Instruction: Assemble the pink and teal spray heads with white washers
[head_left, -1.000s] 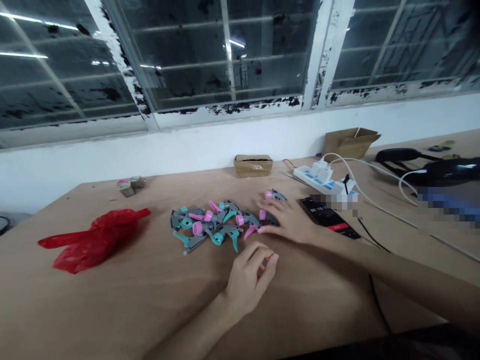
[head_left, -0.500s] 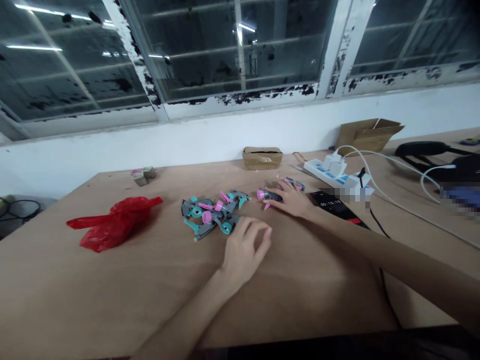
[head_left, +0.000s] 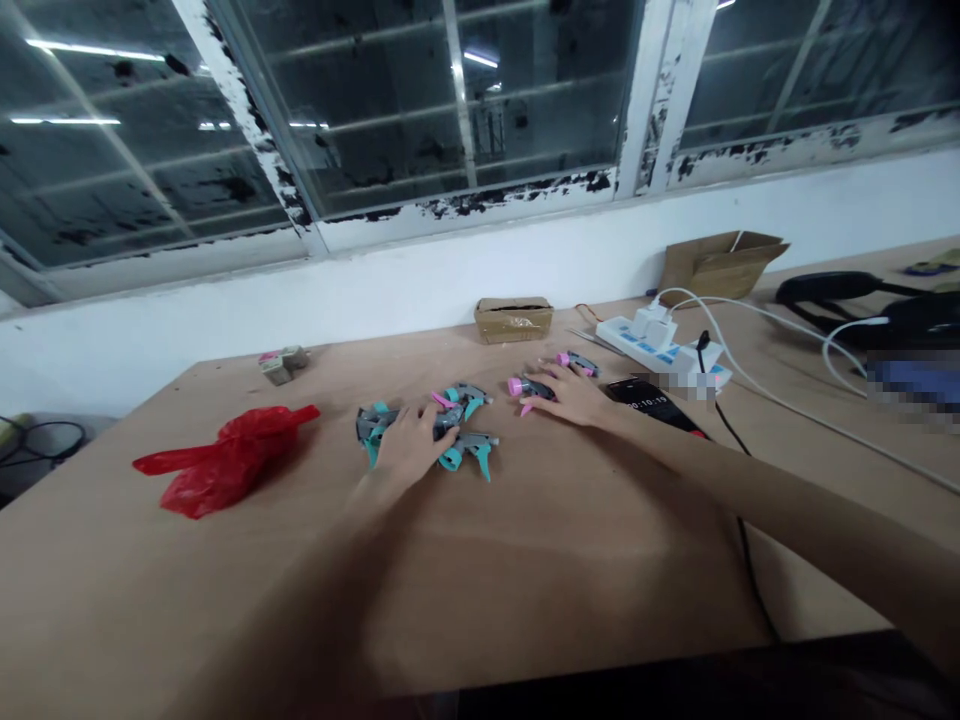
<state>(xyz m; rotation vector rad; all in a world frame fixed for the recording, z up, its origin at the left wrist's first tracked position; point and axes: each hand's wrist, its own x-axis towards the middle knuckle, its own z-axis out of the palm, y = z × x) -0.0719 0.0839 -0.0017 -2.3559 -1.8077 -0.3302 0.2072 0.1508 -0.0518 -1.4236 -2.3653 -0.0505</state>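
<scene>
A heap of grey spray-trigger heads [head_left: 465, 448] with teal and pink parts lies in the middle of the wooden table [head_left: 525, 560]. My left hand [head_left: 411, 445] lies on top of this heap with its fingers spread flat over the pieces. My right hand [head_left: 576, 396] rests flat further right, fingers stretched over a smaller group of pink-tipped trigger heads [head_left: 525, 387]. Neither hand has lifted a piece off the table.
A crumpled red plastic bag [head_left: 225, 458] lies at the left. A phone [head_left: 654, 402] showing a timer, a white power strip [head_left: 660, 350] with cables, two cardboard boxes [head_left: 514, 319], [head_left: 718, 264] and a black object [head_left: 862, 300] lie at the back and right, under the window wall.
My left hand has moved forward from the bare table onto the teal heap. My right hand has drawn the pink-tipped pieces off to the right, apart from the heap.
</scene>
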